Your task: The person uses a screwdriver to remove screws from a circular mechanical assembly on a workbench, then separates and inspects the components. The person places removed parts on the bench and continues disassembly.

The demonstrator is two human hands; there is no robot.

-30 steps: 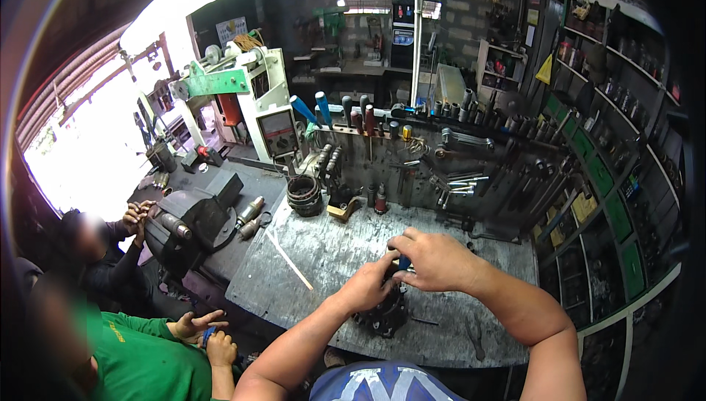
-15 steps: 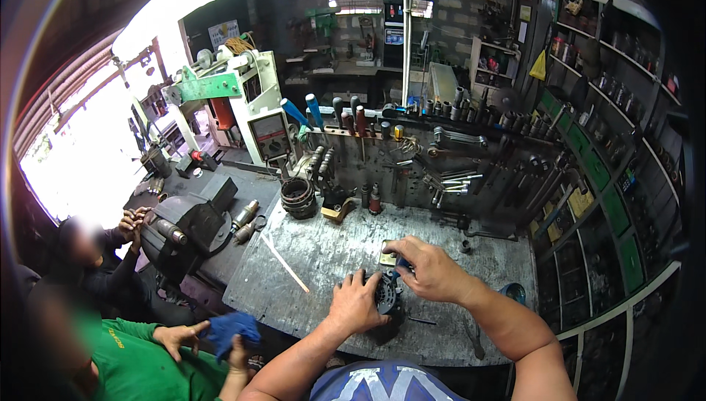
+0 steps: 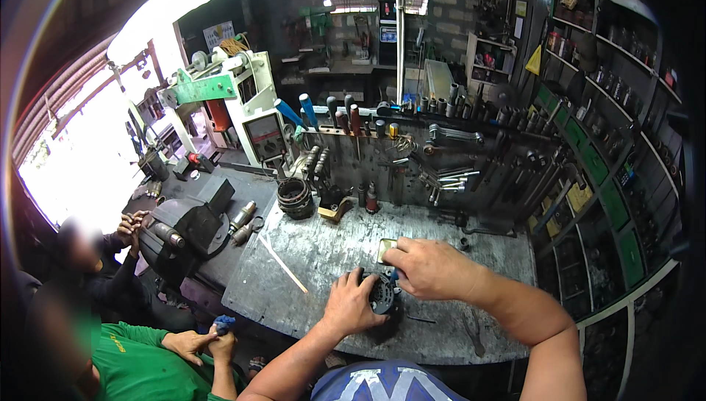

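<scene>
My left hand (image 3: 348,304) grips the rim of a dark round slotted metal housing (image 3: 382,294) on the worktable, thumb at the near side and fingers over the far side. My right hand (image 3: 426,268) is closed on a blue-handled tool (image 3: 393,278) at the housing's right edge. Most of the tool is hidden by my fingers, so its tip does not show. Just beyond my right hand lies a small yellowish square tin (image 3: 384,249). Close by on the near right lies a thin dark rod (image 3: 421,319).
Another long tool (image 3: 473,336) lies near the front right edge. A strip (image 3: 282,263), a coil-like ring (image 3: 295,199) and a red-topped bottle (image 3: 371,199) are on the table. A vise (image 3: 184,232) stands left. A person in green (image 3: 151,360) holds a blue cloth (image 3: 223,324); another person is behind.
My right hand has turned over the tool and now covers more of its handle. My left hand stays on the housing. The person in green has bunched the blue cloth smaller.
</scene>
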